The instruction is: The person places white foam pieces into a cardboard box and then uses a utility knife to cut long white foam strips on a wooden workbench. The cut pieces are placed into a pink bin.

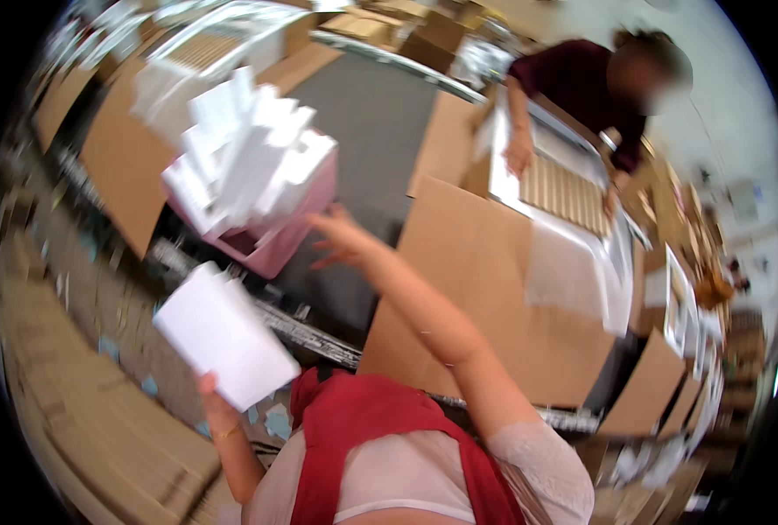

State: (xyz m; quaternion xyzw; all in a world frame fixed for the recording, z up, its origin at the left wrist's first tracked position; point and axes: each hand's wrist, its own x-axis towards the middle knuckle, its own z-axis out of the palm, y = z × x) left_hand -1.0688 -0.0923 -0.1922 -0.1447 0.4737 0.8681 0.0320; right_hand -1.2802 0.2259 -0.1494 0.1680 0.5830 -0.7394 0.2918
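In my left hand [217, 404] is a stack of white papers [225, 337], held at its lower edge and tilted in front of the conveyor's near side. The fingers are closed on it, partly hidden behind the sheets. My right hand [341, 238] reaches forward with its fingers spread and nothing in them. Right beside it is a pink bin [271, 251]. White folded papers or booklets [245, 153] stand upright in that bin, packed close and rising above its rim. Motion blur hides what is printed on them.
A dark conveyor belt [367, 114] runs past me, carrying open cardboard boxes [485, 271]. Across it a co-worker in a dark red top [573, 83] has both hands on a white frame with a ribbed brown insert [564, 194]. Stacked flat cardboard [83, 385] lies at left.
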